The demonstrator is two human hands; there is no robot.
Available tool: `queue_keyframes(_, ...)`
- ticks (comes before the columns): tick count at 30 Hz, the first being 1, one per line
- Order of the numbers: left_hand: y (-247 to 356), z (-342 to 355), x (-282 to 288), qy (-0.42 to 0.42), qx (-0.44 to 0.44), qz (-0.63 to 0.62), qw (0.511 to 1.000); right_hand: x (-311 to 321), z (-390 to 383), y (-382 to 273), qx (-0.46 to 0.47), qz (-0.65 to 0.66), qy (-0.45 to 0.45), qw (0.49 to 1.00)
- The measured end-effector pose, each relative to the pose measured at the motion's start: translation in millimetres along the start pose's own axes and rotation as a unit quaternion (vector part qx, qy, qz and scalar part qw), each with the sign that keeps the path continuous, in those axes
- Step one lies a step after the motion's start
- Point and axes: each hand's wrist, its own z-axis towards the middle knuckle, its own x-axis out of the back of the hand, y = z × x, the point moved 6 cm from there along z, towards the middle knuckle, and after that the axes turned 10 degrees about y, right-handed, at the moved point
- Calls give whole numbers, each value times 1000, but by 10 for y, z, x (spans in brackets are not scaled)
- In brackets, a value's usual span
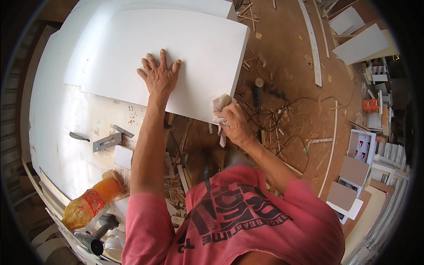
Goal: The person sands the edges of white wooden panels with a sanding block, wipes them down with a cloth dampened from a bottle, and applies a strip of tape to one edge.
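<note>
Across the top face of a white panel (203,44), resting the left hand (160,80) palm down and open, with fingers spread apart and thumb out to the right. At the panel's near right corner, gripping a crumpled pale cloth (221,104) in the right hand (235,124), with fingers curled around it and one loose end hanging below the corner. Leaning over the panel, laid flat on a scuffed white table (106,108), with another white sheet (76,75) showing past its left side. Wearing a red T-shirt (265,238) with dark lettering. To the left of the left forearm, on the table, near a grey slotted metal plate (106,143) and a dark curved strip (79,136); closer to the body, near a bottle (95,198) of orange liquid, tipped on its side. Just beside the bottle, with a dark grey tool (101,234) of a kind hard to tell. Beyond the right hand, above a brown floor (287,48) strewn with wood scraps, a long pale strip (314,53) and tangled dark cables. Toward the far right, near stacked boards and an orange package (371,105).
</note>
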Motion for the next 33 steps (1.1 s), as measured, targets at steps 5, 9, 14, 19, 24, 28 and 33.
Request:
queue_keyframes(5, 77, 1, -33, 28, -16, -26, 999, 96, 589, 862, -149, 9, 32, 988)
queue_keyframes(9, -36, 2, -33, 27, -2, -23, 999, -107, -26, 35, -15, -56, 17, 998)
queue_keyframes(14, 5, -26, -22, 27, -9, -21, 999, 89, 676, 669, -263, 64, 60, 961)
queue_keyframes(19, 17, -22, 3, 25, -5, -18, 999, 41, 569, 546, -163, 2, 48, 985)
queue_keyframes(24, -33, -66, -51, 23, -6, -16, 1000, -78, 92, 176, -45, -48, -10, 998)
queue_keyframes(28, 130, -19, 14, 23, -18, -26, 999, 276, 1180, 1105, -130, -73, 136, 979)
queue_keyframes(33, -71, -41, -14, 23, 9, -23, 999, -236, 328, 2, 50, -133, -7, 990)
